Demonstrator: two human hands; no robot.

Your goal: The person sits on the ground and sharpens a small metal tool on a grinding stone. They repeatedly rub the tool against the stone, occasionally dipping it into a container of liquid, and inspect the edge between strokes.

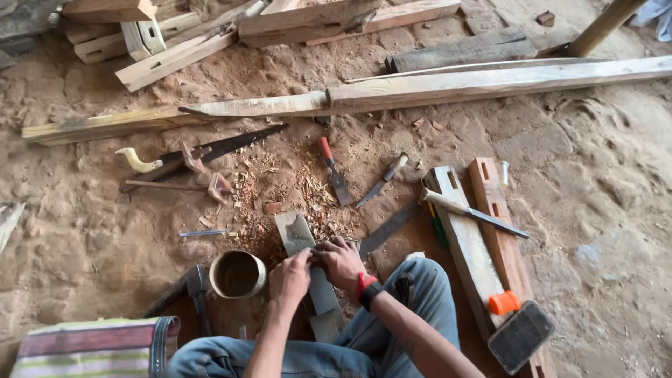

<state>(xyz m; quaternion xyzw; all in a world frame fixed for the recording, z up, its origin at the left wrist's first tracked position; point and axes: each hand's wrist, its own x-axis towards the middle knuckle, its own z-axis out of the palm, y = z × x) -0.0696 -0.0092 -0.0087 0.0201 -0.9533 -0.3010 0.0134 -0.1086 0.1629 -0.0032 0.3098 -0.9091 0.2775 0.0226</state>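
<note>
I sit on the dirt floor with a long grey sharpening stone (297,234) lying lengthwise in front of my knees. My left hand (290,276) and my right hand (341,262) meet on top of the stone, fingers pinched together on a small flat metal blade (353,244). Only a corner of that blade shows past my right fingers. My right wrist wears a red band and a dark watch. A pile of wood shavings (280,185) lies just beyond the stone.
A round clay bowl (238,274) and a dark hammer head (194,283) sit left of my hands. A red-handled chisel (330,168), another chisel (383,180), a handsaw (210,149) and a file (472,211) on wooden blocks (483,245) lie around. Long beams (392,91) cross behind.
</note>
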